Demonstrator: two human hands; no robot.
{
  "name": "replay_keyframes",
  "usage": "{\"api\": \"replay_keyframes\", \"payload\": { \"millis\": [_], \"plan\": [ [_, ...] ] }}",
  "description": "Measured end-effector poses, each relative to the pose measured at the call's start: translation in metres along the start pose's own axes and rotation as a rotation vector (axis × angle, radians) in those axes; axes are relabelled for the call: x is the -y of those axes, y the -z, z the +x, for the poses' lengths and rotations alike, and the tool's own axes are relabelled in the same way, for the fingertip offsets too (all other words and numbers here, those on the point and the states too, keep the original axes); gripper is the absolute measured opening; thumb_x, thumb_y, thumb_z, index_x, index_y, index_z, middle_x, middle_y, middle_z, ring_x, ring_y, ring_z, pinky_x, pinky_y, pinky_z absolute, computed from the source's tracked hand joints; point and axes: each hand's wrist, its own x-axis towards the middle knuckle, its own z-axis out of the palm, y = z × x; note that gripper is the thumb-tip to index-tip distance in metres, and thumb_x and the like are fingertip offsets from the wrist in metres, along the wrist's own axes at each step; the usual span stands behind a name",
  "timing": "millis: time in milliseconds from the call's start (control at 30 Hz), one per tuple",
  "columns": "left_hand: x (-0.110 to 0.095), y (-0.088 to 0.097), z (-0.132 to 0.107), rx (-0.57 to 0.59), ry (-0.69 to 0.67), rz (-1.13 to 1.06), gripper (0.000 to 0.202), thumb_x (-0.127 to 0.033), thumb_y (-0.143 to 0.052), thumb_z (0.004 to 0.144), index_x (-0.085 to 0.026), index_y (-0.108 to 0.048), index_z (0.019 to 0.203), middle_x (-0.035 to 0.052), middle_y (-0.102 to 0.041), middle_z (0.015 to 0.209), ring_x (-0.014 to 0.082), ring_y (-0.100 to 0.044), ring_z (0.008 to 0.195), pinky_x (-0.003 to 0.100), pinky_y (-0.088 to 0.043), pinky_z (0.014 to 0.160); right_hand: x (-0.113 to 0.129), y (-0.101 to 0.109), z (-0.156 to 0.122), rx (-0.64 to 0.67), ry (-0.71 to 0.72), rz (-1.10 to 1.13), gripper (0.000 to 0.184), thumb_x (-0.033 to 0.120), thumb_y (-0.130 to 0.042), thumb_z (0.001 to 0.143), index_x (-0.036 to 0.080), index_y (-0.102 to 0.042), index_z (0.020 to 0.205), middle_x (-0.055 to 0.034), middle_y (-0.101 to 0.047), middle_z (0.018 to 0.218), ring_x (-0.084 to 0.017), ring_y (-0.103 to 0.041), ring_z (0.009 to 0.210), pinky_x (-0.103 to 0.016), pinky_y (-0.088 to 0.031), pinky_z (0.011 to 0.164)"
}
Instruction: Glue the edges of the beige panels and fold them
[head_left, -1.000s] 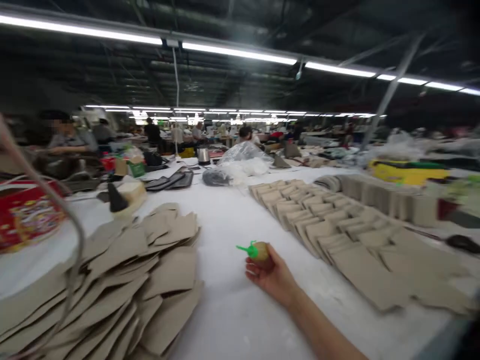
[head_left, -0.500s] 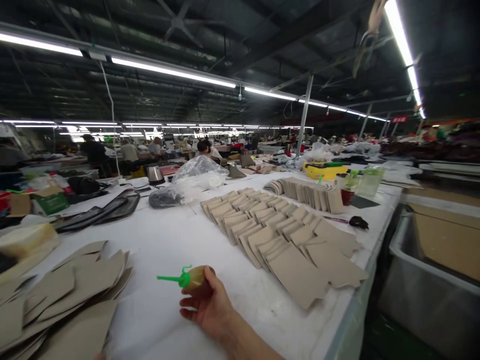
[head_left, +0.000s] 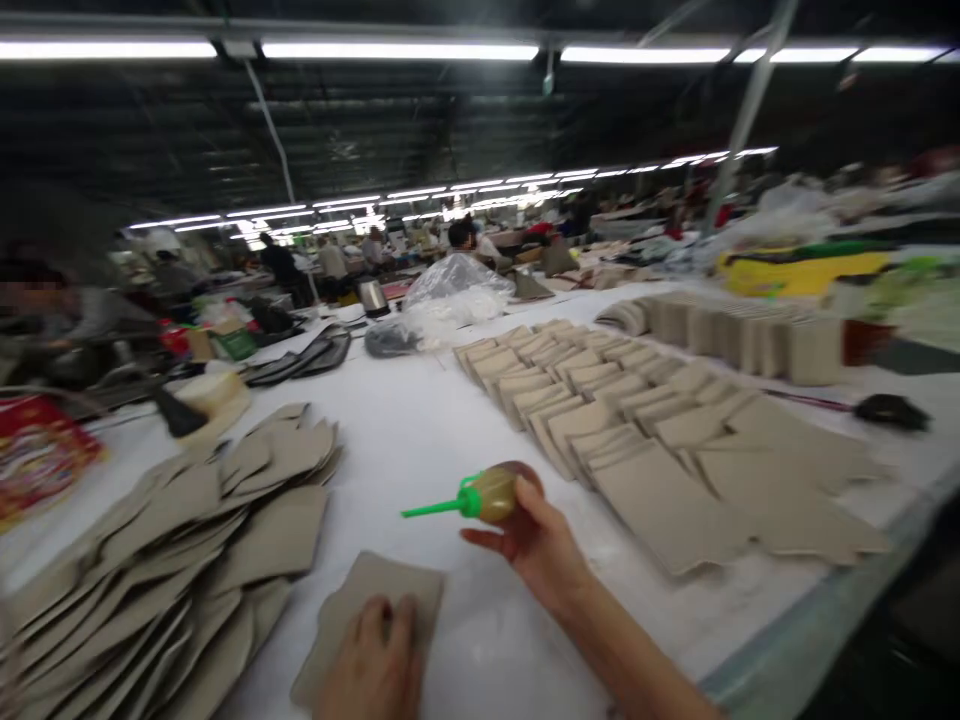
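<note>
The squeeze bottle [head_left: 495,493], with brownish-yellow content, is in the right hand [head_left: 547,555], above the white table [head_left: 405,420]. The thumb and the curled fingers close around its rounded rear end. The bottle lies nearly sideways, and its long green nozzle [head_left: 435,508] points to the left side and slightly downward. The tip of the nozzle is above and beyond the left hand [head_left: 375,660], apart from it.

This left hand rests with its fingers on a taupe cut piece [head_left: 349,595], which lies flat on the table, nearer to the person than the bottle. The fingers are bent a little and lie close to each other; the thumb is hidden, so I cannot tell if the hand pinches the piece.

To the left is a loose, overlapping pile of similar pieces [head_left: 277,535]. To the right, more pieces are arranged in overlapping rows [head_left: 660,510], well ordered, near the right hand.

Farther out, at the left edge, there is a red printed package [head_left: 41,450]; its colourful print is too blurred to read. A yellowish block [head_left: 225,400] stands behind the pile. Beyond are a clear plastic bag [head_left: 457,295] and, at the right, a yellow container [head_left: 802,275].
</note>
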Motion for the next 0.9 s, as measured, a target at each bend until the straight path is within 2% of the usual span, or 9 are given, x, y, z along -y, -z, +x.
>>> {"api": "replay_keyframes", "payload": {
  "millis": [67,133,267,400,567,733,900],
  "plan": [
    [-0.001,0.021,-0.006,0.107,0.015,-0.073,0.048,-0.011,-0.043,0.090,-0.016,-0.056,0.136,0.0163,-0.053,0.134,0.0262,-0.052,0.122,0.036,-0.042,0.104,0.009,0.011,-0.009,-0.018,0.013,-0.052,0.037,0.036,-0.087,0.068,0.022,-0.071,0.098,-0.0061,-0.075,0.099,-0.028,-0.070,0.091,-0.045,-0.061,0.074],
    [-0.003,0.039,-0.006,0.202,0.050,-0.149,0.043,-0.015,-0.047,0.090,-0.015,-0.056,0.132,0.0163,-0.051,0.132,0.0272,-0.051,0.121,0.037,-0.044,0.102,0.014,0.020,-0.014,-0.036,0.007,-0.116,0.036,0.033,-0.086,0.070,0.022,-0.072,0.101,-0.0058,-0.074,0.101,-0.026,-0.070,0.090,-0.042,-0.061,0.074],
    [-0.011,0.057,-0.001,0.266,0.092,-0.214,0.036,-0.011,-0.050,0.085,-0.011,-0.060,0.120,0.0167,-0.053,0.124,0.0292,-0.053,0.116,0.040,-0.046,0.099,0.018,0.031,-0.024,-0.101,0.019,-0.268,0.042,0.033,-0.087,0.068,0.022,-0.071,0.105,-0.0080,-0.074,0.101,-0.027,-0.070,0.088,-0.039,-0.062,0.072],
    [-0.022,0.061,0.005,0.303,0.112,-0.213,0.038,-0.008,-0.052,0.079,-0.006,-0.060,0.116,0.0199,-0.054,0.121,0.0314,-0.057,0.109,0.042,-0.049,0.095,0.020,0.032,-0.032,-0.190,0.105,-0.508,0.051,0.042,-0.087,0.064,0.022,-0.069,0.108,-0.0110,-0.073,0.100,-0.028,-0.070,0.089,-0.038,-0.062,0.071],
    [-0.027,0.062,0.014,0.310,0.076,-0.170,0.039,-0.005,-0.049,0.079,-0.006,-0.061,0.116,0.0204,-0.058,0.117,0.0315,-0.061,0.104,0.043,-0.052,0.090,0.026,0.042,-0.034,-0.206,0.240,-0.785,0.058,0.047,-0.085,0.064,0.025,-0.065,0.114,-0.0093,-0.072,0.098,-0.030,-0.070,0.088,-0.039,-0.061,0.075],
    [-0.015,0.058,0.015,0.271,0.033,-0.180,0.035,-0.008,-0.047,0.082,-0.012,-0.063,0.112,0.0158,-0.063,0.112,0.0284,-0.065,0.095,0.040,-0.054,0.084,0.032,0.056,-0.038,-0.109,0.402,-1.220,0.060,0.049,-0.082,0.068,0.029,-0.061,0.120,-0.0051,-0.069,0.107,-0.026,-0.070,0.089,-0.027,-0.058,0.076],
    [0.005,0.054,0.018,0.184,-0.061,-0.309,0.037,-0.011,-0.042,0.083,-0.020,-0.066,0.109,0.0089,-0.070,0.099,0.0265,-0.067,0.094,0.037,-0.051,0.086,0.026,0.045,-0.043,-0.027,0.541,-1.445,0.053,0.050,-0.075,0.077,0.031,-0.056,0.123,-0.0024,-0.064,0.115,-0.021,-0.067,0.096,-0.024,-0.052,0.087]
  ]
}}
